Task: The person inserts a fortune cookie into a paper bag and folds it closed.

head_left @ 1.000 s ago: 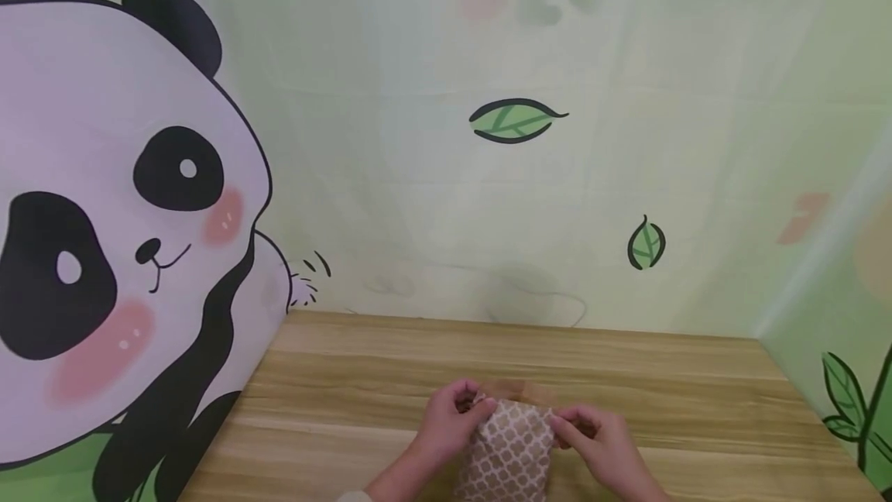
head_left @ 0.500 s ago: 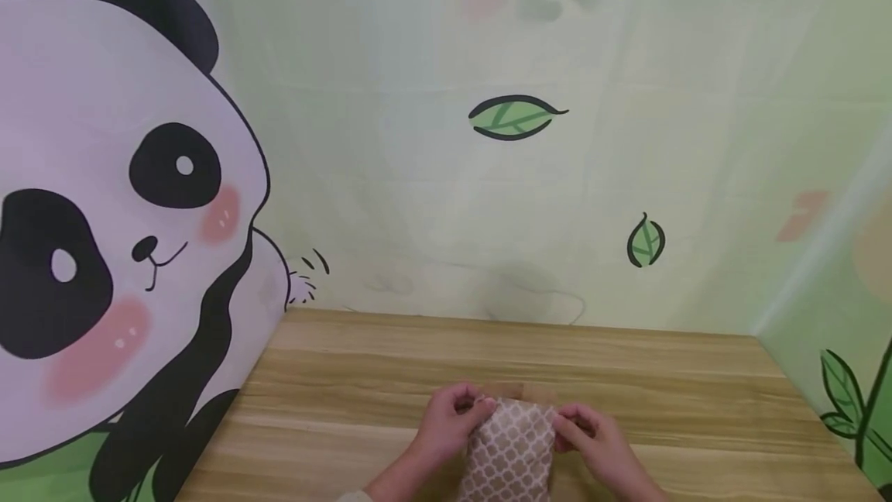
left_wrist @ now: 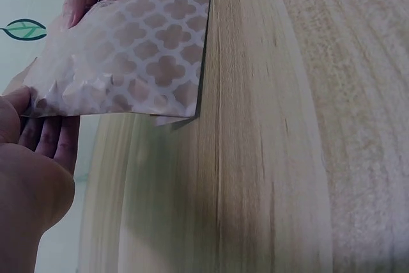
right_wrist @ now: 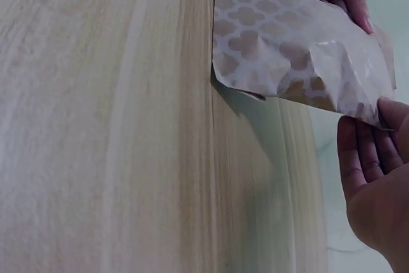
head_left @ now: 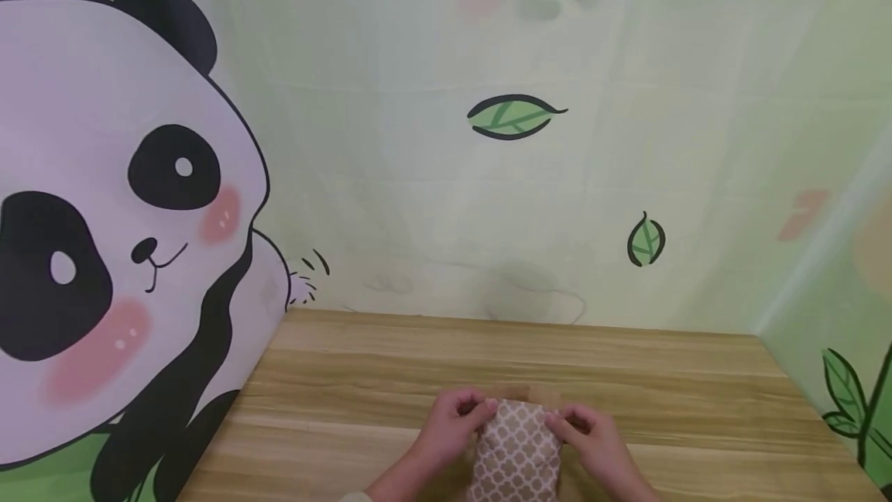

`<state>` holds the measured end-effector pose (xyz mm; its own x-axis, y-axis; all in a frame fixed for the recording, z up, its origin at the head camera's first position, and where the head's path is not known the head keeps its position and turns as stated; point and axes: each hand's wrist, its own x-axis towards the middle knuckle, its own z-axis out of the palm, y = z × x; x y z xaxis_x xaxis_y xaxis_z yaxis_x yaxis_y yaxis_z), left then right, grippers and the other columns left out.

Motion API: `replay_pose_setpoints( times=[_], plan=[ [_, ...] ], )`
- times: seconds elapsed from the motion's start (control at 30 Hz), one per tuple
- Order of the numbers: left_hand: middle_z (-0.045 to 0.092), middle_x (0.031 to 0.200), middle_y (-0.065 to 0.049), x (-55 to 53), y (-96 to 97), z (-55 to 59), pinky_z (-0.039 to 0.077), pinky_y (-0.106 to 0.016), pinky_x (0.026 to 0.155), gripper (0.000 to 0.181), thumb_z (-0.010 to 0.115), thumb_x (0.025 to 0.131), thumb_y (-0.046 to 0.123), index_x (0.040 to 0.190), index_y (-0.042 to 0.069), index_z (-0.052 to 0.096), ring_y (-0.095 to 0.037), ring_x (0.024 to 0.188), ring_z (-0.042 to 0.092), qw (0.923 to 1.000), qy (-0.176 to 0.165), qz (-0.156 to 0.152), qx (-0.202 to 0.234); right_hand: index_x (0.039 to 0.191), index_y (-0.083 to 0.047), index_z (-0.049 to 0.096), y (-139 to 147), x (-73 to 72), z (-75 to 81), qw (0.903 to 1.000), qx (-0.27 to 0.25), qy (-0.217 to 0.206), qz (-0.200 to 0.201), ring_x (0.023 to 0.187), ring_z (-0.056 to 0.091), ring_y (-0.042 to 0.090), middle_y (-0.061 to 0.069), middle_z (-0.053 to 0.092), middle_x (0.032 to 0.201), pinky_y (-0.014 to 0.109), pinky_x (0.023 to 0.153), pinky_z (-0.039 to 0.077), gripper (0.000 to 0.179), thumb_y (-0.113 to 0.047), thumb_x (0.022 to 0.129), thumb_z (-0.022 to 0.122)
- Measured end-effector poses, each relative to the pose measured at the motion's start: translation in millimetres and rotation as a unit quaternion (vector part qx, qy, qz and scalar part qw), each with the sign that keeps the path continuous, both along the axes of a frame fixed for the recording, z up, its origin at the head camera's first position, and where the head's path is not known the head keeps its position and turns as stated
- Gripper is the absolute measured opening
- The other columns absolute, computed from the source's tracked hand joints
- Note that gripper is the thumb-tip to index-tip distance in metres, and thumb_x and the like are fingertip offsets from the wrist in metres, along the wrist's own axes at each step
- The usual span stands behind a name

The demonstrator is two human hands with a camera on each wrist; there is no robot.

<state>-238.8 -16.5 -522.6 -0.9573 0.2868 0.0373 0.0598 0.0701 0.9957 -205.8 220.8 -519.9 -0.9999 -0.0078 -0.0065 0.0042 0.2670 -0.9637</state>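
A brown paper bag [head_left: 519, 452] with a white lattice print stands between my two hands at the front of the table. My left hand [head_left: 453, 424] pinches its upper left corner between thumb and fingers. At the upper right corner, my right hand [head_left: 592, 440] pinches the paper the same way. A plain brown flap [head_left: 543, 394] shows behind the top edge. In the left wrist view, the bag [left_wrist: 153, 49] looks creased near the held end, and its bottom edge meets the tabletop. The right wrist view shows the fingers of my right hand [right_wrist: 383, 177] beneath the paper, thumb on top.
The wood-grain table [head_left: 348, 378] reaches back to a pale green printed backdrop [head_left: 390, 177]. A large panda print [head_left: 230, 107] covers the left side, and leaf prints [head_left: 512, 116] mark the back.
The lower part of the bag has swung slightly to the right. My right hand has come a little inward along the top edge; my left hand still holds its corner.
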Motion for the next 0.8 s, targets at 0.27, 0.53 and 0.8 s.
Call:
replay_pose_setpoints(
  times=[0.27,0.53,0.8],
  plan=[
    [0.068,0.084,-0.004,1.6,1.4,-3.2,0.052,-0.023,0.065,0.019,0.073,0.085,0.017,0.092,0.001,0.067,-0.013,0.074,0.061,0.9998,0.003,-0.022,0.0,0.086,0.003,0.063,0.7,0.0,-2.8,0.9994,-0.013,0.024,0.023,0.072,0.062,0.01,0.008,0.069,0.083,0.025,0.067,0.053,0.022,-0.017,0.086,0.072],
    [0.067,0.081,-0.002,3.3,1.8,1.8,0.05,-0.023,0.064,0.018,0.077,0.08,0.016,0.09,0.005,0.067,-0.012,0.073,0.059,0.9992,0.016,-0.016,-0.034,0.085,0.005,0.06,1.9,0.3,-1.3,0.9992,-0.009,0.022,0.031,0.071,0.061,0.009,0.006,0.066,0.08,0.023,0.066,0.051,0.023,-0.014,0.084,0.073],
    [0.07,0.083,-0.004,-1.5,-2.2,-6.9,0.051,-0.023,0.066,0.018,0.074,0.084,0.017,0.086,0.001,0.066,-0.012,0.073,0.061,0.9997,0.011,-0.012,-0.017,0.083,0.001,0.063,7.1,0.7,-4.0,0.9999,0.003,-0.002,0.015,0.072,0.063,0.012,0.006,0.068,0.08,0.029,0.069,0.054,0.027,-0.024,0.084,0.074]
  ],
)
